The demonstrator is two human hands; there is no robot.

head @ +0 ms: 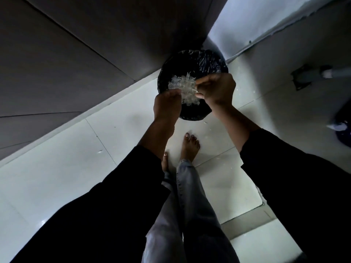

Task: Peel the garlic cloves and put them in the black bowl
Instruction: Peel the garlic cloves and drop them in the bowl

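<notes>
Dimly, both hands [191, 93] hold garlic skins [183, 89] over bin [210, 61].

Thin, papery, translucent garlic skins [183, 90] sit between the hands above a bin lined with glossy, crinkled black plastic [209, 61], while beneath both hands the pale floor tiles [57, 177] look smooth and faintly shiny.
</notes>
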